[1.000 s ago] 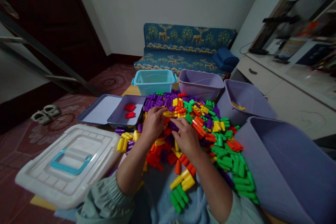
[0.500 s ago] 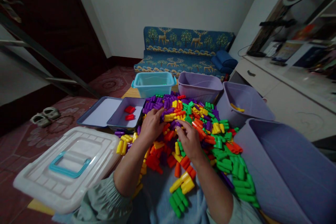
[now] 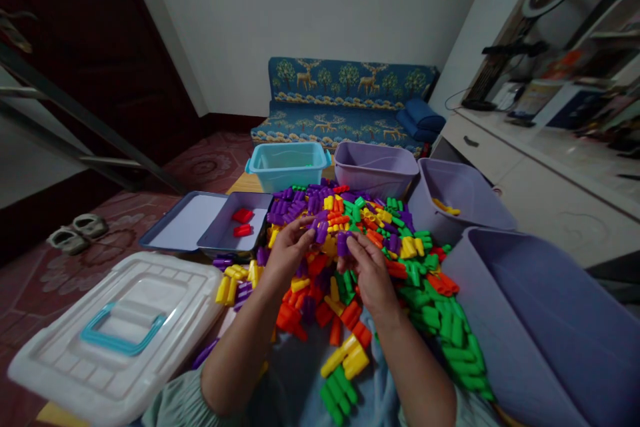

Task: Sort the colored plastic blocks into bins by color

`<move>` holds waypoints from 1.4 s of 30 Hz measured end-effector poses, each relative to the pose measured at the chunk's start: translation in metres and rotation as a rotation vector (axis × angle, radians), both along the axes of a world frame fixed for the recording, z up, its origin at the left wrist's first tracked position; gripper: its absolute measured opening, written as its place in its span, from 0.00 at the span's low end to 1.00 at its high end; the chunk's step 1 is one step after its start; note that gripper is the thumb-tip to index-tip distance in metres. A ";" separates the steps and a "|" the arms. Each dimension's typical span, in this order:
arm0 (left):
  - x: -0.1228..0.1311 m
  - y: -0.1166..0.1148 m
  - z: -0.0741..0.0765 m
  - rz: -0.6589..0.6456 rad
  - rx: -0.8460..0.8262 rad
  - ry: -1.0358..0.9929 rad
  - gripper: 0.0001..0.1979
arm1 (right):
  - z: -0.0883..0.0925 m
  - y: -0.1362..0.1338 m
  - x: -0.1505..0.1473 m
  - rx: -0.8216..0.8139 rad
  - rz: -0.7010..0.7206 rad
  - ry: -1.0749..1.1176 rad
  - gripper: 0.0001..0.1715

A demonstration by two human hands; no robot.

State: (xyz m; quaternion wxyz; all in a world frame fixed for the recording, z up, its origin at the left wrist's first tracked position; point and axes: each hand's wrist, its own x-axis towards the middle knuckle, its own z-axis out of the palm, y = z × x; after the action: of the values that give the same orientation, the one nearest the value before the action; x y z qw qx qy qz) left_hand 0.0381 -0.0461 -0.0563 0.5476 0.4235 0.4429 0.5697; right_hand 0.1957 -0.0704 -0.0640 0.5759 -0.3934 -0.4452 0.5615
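Over the middle of a heap of bullet-shaped plastic building blocks, my left hand (image 3: 291, 248) pinches a purple block (image 3: 321, 232) between thumb and fingers. My right hand (image 3: 371, 272) grips another purple block (image 3: 343, 243) by its right side. A small gap separates the two held pieces. Beneath and around both hands lie loose blocks in purple, yellow, orange and green. Green blocks (image 3: 453, 327) bunch at the heap's right, and purple ones (image 3: 290, 208) at its far left. Nearest my body, yellow blocks (image 3: 346, 356) and green blocks (image 3: 339, 395) rest on blue cloth.
A turquoise bin (image 3: 287, 170) and a purple bin (image 3: 375, 170) stand behind the heap. Two more purple bins (image 3: 463, 197) (image 3: 545, 320) line the right. At left are an opened tin (image 3: 235, 240) holding red blocks and a white lid (image 3: 120, 333) with a turquoise handle.
Both hands have come up from the heap, each now holding a purple block in plain sight. The camera view has shifted slightly.
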 end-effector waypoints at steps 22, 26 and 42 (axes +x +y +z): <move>0.027 -0.016 -0.005 -0.088 0.031 0.026 0.26 | -0.010 0.004 0.002 -0.016 -0.048 -0.122 0.35; 0.028 -0.019 -0.001 -0.111 0.052 0.130 0.26 | -0.010 0.004 0.002 -0.037 -0.048 -0.119 0.33; 0.010 0.002 0.012 0.066 0.375 0.810 0.14 | -0.014 0.009 0.018 0.213 -0.249 -0.679 0.17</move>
State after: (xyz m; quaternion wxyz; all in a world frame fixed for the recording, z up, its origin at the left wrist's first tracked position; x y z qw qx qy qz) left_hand 0.0484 -0.0443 -0.0445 0.2251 0.6902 0.5239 0.4456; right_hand 0.2132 -0.0615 -0.0777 0.4971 -0.5462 -0.6155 0.2751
